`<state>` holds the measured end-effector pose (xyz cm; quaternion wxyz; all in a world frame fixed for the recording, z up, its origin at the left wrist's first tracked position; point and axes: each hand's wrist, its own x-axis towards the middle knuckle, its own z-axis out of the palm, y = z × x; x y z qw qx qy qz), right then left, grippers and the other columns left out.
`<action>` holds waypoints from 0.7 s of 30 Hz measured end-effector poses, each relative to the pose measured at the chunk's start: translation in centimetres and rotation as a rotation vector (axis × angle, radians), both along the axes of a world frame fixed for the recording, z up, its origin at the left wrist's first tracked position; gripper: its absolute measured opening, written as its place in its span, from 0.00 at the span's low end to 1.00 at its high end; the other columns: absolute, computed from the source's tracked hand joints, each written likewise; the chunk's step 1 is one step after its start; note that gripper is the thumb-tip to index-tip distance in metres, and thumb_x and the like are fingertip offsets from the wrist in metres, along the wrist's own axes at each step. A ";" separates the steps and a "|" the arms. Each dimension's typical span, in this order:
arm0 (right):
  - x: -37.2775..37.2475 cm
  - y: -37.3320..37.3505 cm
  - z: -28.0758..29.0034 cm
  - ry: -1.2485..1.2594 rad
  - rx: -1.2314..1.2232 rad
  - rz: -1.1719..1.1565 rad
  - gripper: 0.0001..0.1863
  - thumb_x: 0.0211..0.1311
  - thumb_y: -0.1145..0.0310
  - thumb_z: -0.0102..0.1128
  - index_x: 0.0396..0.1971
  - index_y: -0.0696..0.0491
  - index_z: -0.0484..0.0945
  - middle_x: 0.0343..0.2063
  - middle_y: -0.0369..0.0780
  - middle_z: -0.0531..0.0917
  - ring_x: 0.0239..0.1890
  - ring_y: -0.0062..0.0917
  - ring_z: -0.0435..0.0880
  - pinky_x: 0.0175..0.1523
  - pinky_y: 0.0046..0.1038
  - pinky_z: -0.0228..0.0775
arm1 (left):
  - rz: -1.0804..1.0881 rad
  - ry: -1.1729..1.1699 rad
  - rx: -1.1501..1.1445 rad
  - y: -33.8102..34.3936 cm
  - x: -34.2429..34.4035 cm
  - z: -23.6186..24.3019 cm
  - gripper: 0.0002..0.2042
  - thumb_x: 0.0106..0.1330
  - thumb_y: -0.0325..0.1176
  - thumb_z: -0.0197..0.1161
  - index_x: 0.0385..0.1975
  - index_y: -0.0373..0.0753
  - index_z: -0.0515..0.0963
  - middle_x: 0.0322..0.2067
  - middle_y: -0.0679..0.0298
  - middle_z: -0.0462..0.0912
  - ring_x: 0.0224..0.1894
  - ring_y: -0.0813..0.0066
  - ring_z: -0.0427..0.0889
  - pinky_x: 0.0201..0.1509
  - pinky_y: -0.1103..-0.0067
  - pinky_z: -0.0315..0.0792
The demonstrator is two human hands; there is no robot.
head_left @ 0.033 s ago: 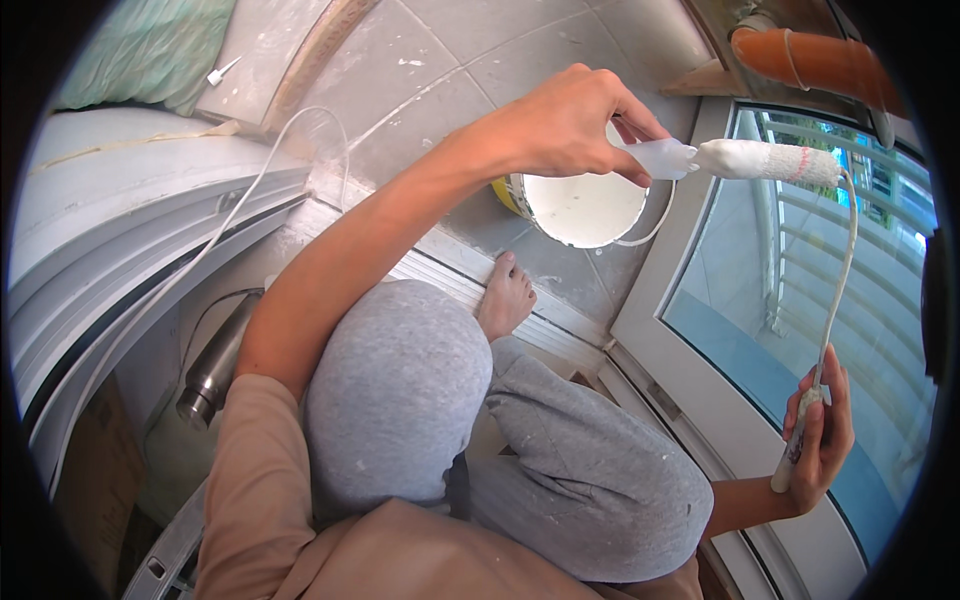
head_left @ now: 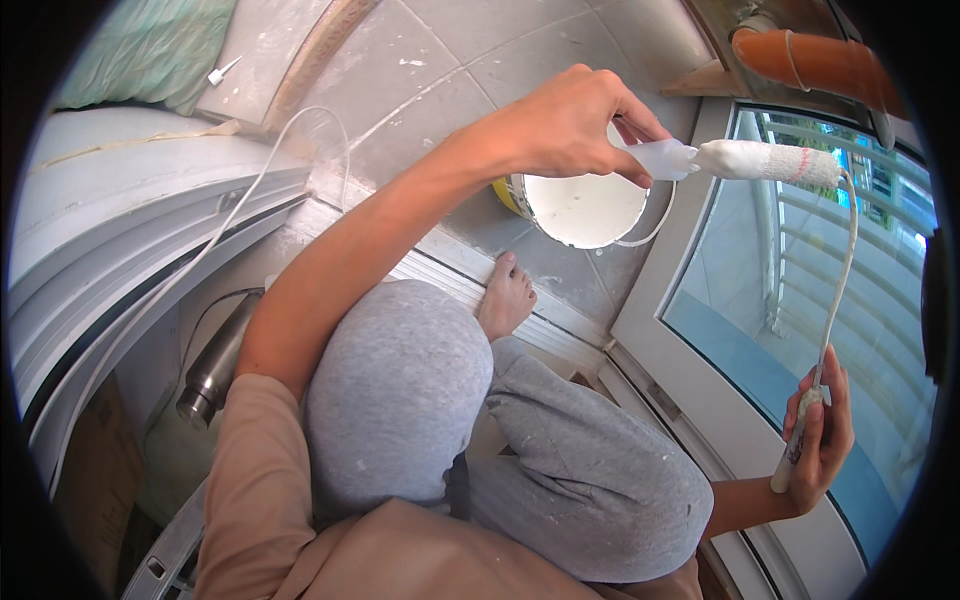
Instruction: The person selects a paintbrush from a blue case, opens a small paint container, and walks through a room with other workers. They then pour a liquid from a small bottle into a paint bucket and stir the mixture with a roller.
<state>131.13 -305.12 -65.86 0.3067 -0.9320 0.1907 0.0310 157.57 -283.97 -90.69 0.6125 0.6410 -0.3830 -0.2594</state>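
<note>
My left hand [head_left: 585, 130] reaches across and pinches a translucent whitish plastic piece [head_left: 668, 160] with a jagged end. That end meets or nearly meets the paint-covered tip of a small paint roller [head_left: 770, 161]; I cannot tell if they touch. The roller's sleeve is white and fuzzy with faint red marks, its near end thickly coated. From its far end a thin wire frame bends down to the handle, which my right hand [head_left: 822, 435] grips at the right. Below my left hand, a bucket [head_left: 585, 212] of white paint stands on the floor, its rim partly hidden by the fingers.
A glazed white-framed door [head_left: 690, 270] stands at the right, beneath an orange pipe [head_left: 815, 65]. My bare foot [head_left: 507, 297] rests by the door track near the bucket. A steel bottle [head_left: 220, 362] and a white cable [head_left: 235, 205] are at the left. Grey tiles [head_left: 410, 85] carry paint spots.
</note>
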 end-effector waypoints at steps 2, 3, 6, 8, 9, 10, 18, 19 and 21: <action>0.1 0.0 -0.1 0.000 -0.008 0.000 0.24 0.76 0.71 0.46 0.68 0.64 0.68 0.39 0.43 0.75 0.23 0.15 0.71 0.23 0.16 0.60 | 0.001 0.001 -0.001 0.0 0.0 0.0 0.19 0.50 0.32 0.77 0.45 0.42 0.89 0.38 0.57 0.90 0.42 0.66 0.87 0.57 0.73 0.76; 0.1 0.0 -0.1 0.001 -0.006 0.003 0.24 0.76 0.71 0.46 0.68 0.64 0.68 0.39 0.43 0.75 0.23 0.15 0.71 0.23 0.16 0.60 | 0.002 0.002 -0.001 0.0 0.0 0.0 0.19 0.50 0.32 0.77 0.45 0.42 0.89 0.38 0.57 0.90 0.42 0.67 0.87 0.57 0.73 0.76; 0.2 0.0 -0.2 -0.002 -0.001 -0.004 0.24 0.76 0.71 0.46 0.68 0.64 0.68 0.39 0.43 0.76 0.23 0.15 0.71 0.23 0.16 0.60 | 0.000 0.009 -0.003 0.0 0.0 0.1 0.19 0.49 0.32 0.77 0.45 0.41 0.89 0.38 0.57 0.90 0.42 0.67 0.87 0.57 0.73 0.75; 0.2 0.1 -0.2 -0.003 0.000 -0.013 0.24 0.76 0.71 0.47 0.68 0.64 0.69 0.39 0.44 0.76 0.23 0.15 0.71 0.24 0.16 0.60 | -0.004 0.010 -0.010 0.0 0.0 0.1 0.19 0.49 0.33 0.77 0.45 0.41 0.89 0.38 0.57 0.90 0.43 0.67 0.87 0.57 0.73 0.75; 0.2 0.1 -0.2 -0.003 -0.002 -0.018 0.24 0.76 0.71 0.47 0.68 0.64 0.69 0.39 0.44 0.76 0.23 0.15 0.71 0.24 0.16 0.60 | -0.006 0.022 -0.010 0.1 0.1 0.1 0.19 0.49 0.33 0.77 0.45 0.41 0.89 0.38 0.57 0.90 0.43 0.67 0.87 0.58 0.73 0.75; 0.2 0.2 -0.2 -0.003 -0.004 -0.022 0.24 0.76 0.71 0.47 0.68 0.64 0.69 0.39 0.44 0.76 0.24 0.15 0.71 0.24 0.16 0.60 | -0.007 0.025 -0.011 0.1 0.1 0.1 0.19 0.49 0.33 0.77 0.45 0.41 0.89 0.38 0.57 0.90 0.43 0.67 0.87 0.58 0.73 0.75; 0.1 0.1 -0.3 0.004 -0.010 -0.033 0.24 0.76 0.70 0.49 0.67 0.63 0.69 0.39 0.44 0.76 0.23 0.15 0.71 0.24 0.16 0.60 | -0.011 0.039 -0.012 0.1 0.1 0.0 0.19 0.49 0.32 0.77 0.45 0.41 0.89 0.38 0.58 0.91 0.42 0.68 0.88 0.59 0.73 0.75; 0.0 0.0 -0.3 -0.004 -0.025 -0.025 0.24 0.76 0.70 0.49 0.67 0.63 0.69 0.39 0.44 0.76 0.23 0.15 0.71 0.24 0.16 0.60 | -0.009 0.035 -0.010 0.1 0.1 0.0 0.19 0.49 0.32 0.77 0.45 0.41 0.89 0.38 0.58 0.91 0.42 0.68 0.88 0.59 0.73 0.75; -0.1 0.0 -0.3 -0.001 -0.013 -0.040 0.24 0.76 0.70 0.48 0.67 0.63 0.69 0.40 0.44 0.76 0.23 0.15 0.71 0.24 0.16 0.60 | -0.007 0.027 -0.009 0.1 0.1 0.0 0.19 0.49 0.32 0.77 0.44 0.42 0.89 0.38 0.58 0.91 0.42 0.69 0.88 0.58 0.73 0.75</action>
